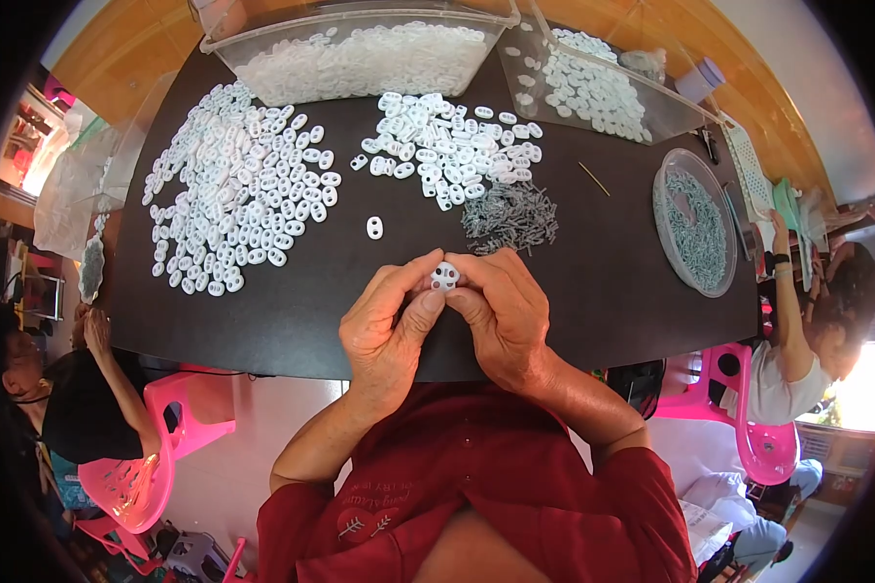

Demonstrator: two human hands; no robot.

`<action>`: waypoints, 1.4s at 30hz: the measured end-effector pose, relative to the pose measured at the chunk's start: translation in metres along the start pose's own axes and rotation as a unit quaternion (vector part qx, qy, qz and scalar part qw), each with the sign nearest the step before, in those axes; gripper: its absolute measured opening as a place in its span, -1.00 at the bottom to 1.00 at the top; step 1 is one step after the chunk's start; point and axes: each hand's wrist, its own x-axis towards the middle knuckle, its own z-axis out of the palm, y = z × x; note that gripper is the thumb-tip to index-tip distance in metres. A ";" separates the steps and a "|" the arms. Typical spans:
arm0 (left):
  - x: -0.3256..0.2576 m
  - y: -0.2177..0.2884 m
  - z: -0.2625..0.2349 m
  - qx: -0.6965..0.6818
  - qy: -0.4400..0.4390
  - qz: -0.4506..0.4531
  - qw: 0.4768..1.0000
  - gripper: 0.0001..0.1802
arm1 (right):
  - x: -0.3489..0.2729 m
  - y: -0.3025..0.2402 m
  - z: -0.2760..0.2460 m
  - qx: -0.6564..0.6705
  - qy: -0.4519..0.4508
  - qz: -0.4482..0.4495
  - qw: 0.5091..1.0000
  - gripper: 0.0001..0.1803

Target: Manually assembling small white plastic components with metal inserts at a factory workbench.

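Where forearms (332, 432) converge, left hand (381, 325) and right hand (507, 319) pinch white piece (445, 276).

A dark table (301, 325) stands on a pale floor (287, 418), with pink plastic seats at the left (204, 398) and right (768, 452). Orange-brown wood (122, 58) curves beyond (the fisheye bends it), and white light glares through an opening (873, 379) at the right.

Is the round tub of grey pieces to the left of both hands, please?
No, the round tub stands well to the right of the right hand, on the dark table.
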 end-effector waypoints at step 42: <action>-0.020 0.017 0.051 0.020 0.126 0.182 0.975 -0.80 | -0.008 -0.016 -0.014 -0.100 0.130 -0.172 0.971 -0.65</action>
